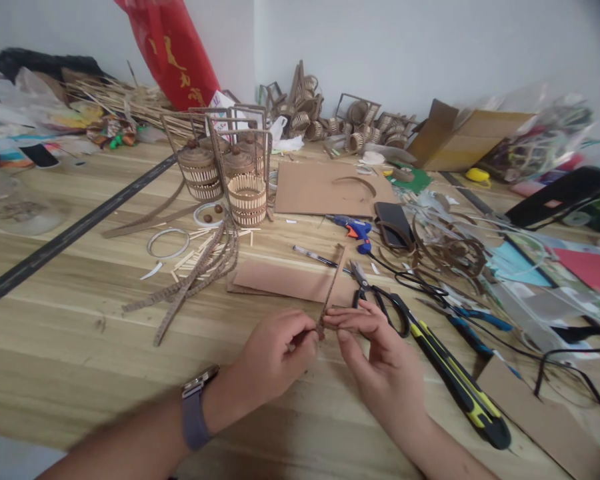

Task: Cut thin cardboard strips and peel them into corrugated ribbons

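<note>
A thin brown cardboard strip rises from between my hands at the middle of the table. My left hand, with a watch on the wrist, pinches its near end. At the same end, my right hand closes thumb and fingers on the strip; the fingers partly hide that end. Just beyond lie a flat cardboard piece, a pen and black-handled scissors. A yellow-and-black utility knife rests right of my right hand.
Small slatted baskets with tall handles stand beyond loose cardboard strips and short sticks. A blue glue gun, phone and cardboard sheet lie farther back. Pliers and a cable are at right, a long dark bar at left.
</note>
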The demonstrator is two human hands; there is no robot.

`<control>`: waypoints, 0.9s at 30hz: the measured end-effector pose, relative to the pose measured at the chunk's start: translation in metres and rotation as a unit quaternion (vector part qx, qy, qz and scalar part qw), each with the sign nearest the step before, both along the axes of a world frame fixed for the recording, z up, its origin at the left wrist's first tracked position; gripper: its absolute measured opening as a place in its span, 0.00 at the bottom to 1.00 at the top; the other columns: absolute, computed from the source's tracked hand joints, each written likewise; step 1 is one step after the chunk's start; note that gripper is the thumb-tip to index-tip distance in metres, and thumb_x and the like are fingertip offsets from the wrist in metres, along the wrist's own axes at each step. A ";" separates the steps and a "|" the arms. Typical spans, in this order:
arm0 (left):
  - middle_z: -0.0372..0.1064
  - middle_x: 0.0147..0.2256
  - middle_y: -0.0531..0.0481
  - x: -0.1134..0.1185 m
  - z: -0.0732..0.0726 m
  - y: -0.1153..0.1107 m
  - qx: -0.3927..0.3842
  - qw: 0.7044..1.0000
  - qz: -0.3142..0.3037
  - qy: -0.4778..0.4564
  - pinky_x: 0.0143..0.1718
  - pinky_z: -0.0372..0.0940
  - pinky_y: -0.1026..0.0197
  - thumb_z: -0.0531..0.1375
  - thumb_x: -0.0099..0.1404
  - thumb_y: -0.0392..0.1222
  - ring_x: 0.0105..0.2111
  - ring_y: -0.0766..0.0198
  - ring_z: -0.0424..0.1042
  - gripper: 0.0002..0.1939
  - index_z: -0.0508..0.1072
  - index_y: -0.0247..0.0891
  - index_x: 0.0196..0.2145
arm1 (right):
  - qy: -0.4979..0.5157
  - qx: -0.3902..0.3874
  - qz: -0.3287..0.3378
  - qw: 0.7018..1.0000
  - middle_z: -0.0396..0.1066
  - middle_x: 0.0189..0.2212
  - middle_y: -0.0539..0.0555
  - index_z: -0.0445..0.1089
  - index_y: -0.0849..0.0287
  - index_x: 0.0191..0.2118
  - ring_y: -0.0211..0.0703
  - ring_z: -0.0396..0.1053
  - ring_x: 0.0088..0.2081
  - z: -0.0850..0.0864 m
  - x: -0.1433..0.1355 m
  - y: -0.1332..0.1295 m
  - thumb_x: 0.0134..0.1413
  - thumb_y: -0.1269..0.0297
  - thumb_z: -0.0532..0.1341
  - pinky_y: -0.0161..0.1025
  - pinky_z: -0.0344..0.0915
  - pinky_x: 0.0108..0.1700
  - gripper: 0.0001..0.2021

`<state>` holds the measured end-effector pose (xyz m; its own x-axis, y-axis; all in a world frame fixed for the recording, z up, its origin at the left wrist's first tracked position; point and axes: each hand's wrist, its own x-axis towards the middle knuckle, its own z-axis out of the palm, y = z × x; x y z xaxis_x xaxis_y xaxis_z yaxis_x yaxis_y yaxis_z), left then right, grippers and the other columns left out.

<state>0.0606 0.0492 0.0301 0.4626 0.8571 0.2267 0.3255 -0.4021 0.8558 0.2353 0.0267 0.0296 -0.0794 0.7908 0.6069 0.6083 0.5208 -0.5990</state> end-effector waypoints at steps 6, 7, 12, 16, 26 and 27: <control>0.72 0.32 0.50 0.001 -0.001 0.001 -0.104 0.994 -0.016 -0.027 0.31 0.60 0.64 0.51 0.71 0.45 0.31 0.63 0.70 0.13 0.72 0.37 0.37 | -0.077 0.044 0.018 0.996 0.79 0.34 0.47 0.66 0.50 0.39 0.43 0.78 0.40 0.000 0.000 0.000 0.60 0.71 0.59 0.52 0.58 0.56 0.06; 0.73 0.33 0.50 0.001 -0.001 0.001 -0.115 0.993 -0.018 -0.035 0.32 0.61 0.63 0.51 0.72 0.45 0.32 0.63 0.71 0.14 0.73 0.36 0.37 | -0.085 0.048 0.019 0.995 0.79 0.34 0.47 0.66 0.50 0.39 0.43 0.77 0.40 0.000 0.000 0.000 0.60 0.71 0.59 0.51 0.58 0.56 0.06; 0.73 0.31 0.50 0.000 -0.004 0.002 -0.155 0.986 -0.029 -0.050 0.32 0.61 0.64 0.52 0.71 0.48 0.32 0.63 0.70 0.16 0.73 0.36 0.35 | -0.106 0.065 0.004 0.992 0.79 0.34 0.47 0.66 0.51 0.39 0.43 0.77 0.40 0.000 0.002 0.002 0.61 0.71 0.59 0.49 0.57 0.56 0.06; 0.71 0.28 0.51 0.000 -0.001 0.003 -0.164 0.985 -0.016 -0.041 0.30 0.60 0.64 0.51 0.72 0.47 0.29 0.65 0.69 0.17 0.71 0.36 0.30 | -0.122 0.065 0.010 0.990 0.80 0.36 0.48 0.66 0.51 0.41 0.42 0.77 0.42 -0.001 0.003 0.002 0.60 0.72 0.59 0.49 0.57 0.57 0.07; 0.72 0.29 0.51 -0.003 0.001 -0.001 -0.127 0.987 -0.053 -0.082 0.32 0.62 0.65 0.50 0.73 0.47 0.30 0.65 0.70 0.18 0.71 0.36 0.31 | -0.039 0.037 0.001 0.999 0.79 0.35 0.48 0.66 0.52 0.40 0.42 0.78 0.40 0.005 0.002 -0.005 0.62 0.69 0.59 0.49 0.63 0.56 0.04; 0.72 0.29 0.51 -0.003 0.001 -0.001 -0.119 0.988 -0.056 -0.082 0.32 0.61 0.65 0.50 0.74 0.48 0.30 0.65 0.70 0.19 0.71 0.36 0.31 | -0.029 0.035 0.001 0.999 0.79 0.35 0.49 0.67 0.52 0.40 0.42 0.78 0.40 0.005 0.002 -0.005 0.61 0.69 0.59 0.49 0.64 0.55 0.04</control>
